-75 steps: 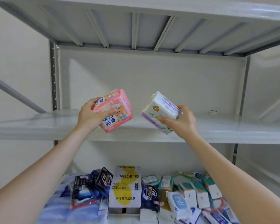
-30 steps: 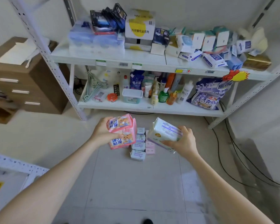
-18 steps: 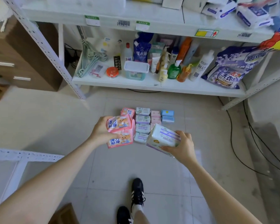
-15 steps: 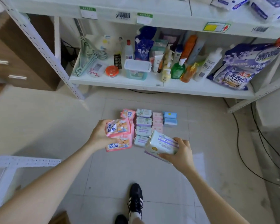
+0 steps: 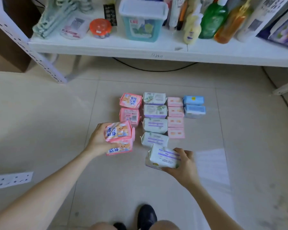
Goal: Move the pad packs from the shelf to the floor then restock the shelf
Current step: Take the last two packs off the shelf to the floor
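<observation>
The person's left hand [image 5: 98,140] is clamped on two pink pad packs [image 5: 119,138] held one above the other, thumb across the lower one, at about eight o'clock from the packs already laid out on the floor [image 5: 40,127]. Those packs lie in four columns running toward the shelf. At the left, two pink packs [image 5: 130,108] sit one behind the other, the nearer one just beside the pair in the left hand. Next comes a column of four white-and-purple packs [image 5: 155,118], touching end to end. To its right is a column of four pale pink packs [image 5: 175,117] (smaller than the rest), also touching. At two o'clock in the group, two blue packs [image 5: 194,106] sit one behind the other.

The right hand [image 5: 183,165] is closed around one white-and-purple pack [image 5: 163,156], tilted, at six o'clock from the white-and-purple column and just beside its nearest pack; whether it touches the floor cannot be told. Both forearms reach in from the lower corners, well apart.

At twelve o'clock the bottom shelf [image 5: 140,50] carries pale green hangers [image 5: 56,15], a red-lidded jar [image 5: 100,28], a teal tub [image 5: 142,19] with a white lid, and a row of bottles [image 5: 209,20]. A dark cable [image 5: 153,69] runs on the floor under it. A dark shoe [image 5: 146,216] shows at six o'clock.
</observation>
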`<state>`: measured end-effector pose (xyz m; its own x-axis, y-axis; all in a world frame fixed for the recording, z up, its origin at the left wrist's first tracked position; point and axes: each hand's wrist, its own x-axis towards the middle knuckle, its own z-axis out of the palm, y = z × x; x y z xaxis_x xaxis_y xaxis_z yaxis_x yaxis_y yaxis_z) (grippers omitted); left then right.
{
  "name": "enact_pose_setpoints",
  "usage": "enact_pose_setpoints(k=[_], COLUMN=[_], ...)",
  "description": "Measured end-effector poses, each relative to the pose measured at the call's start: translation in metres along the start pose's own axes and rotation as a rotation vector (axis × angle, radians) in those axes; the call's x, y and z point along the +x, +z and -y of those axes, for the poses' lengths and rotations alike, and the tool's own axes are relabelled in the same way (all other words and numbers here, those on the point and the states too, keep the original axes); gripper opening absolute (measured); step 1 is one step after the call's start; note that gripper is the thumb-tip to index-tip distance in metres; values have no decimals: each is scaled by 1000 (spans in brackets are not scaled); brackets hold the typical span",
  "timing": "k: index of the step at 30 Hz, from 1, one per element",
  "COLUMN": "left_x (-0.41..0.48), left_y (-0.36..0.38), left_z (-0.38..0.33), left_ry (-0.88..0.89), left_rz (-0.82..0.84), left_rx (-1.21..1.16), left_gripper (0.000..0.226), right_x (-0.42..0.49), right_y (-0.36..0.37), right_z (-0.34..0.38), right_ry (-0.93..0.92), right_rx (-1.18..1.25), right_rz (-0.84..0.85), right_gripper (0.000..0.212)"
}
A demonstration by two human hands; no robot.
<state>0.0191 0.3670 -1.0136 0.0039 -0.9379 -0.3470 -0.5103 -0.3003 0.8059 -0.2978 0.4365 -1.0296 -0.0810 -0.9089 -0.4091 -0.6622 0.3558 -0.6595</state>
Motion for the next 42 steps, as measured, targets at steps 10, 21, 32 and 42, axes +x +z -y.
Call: enact_pose_setpoints(k=[10,21,32,42], left_x=[75,99,103,101], left_y=[70,96,97,97], left_z=[137,176,168,177], left_ry=[49,63,-23,-3], left_rz=[-51,-41,-92,-58], left_rx=[14,-27,-97,-15], left_gripper=[78,103,66,66], right_x=[57,67,74,65], right_y=[110,142,145,141], right_z=[-101,-120,-116,-115], right_ry=[-54,-150,-52,-28], right_rx=[-93,-3,84,-28], right_rz=[39,-116,-152,-125], right_gripper=[83,104,125,120])
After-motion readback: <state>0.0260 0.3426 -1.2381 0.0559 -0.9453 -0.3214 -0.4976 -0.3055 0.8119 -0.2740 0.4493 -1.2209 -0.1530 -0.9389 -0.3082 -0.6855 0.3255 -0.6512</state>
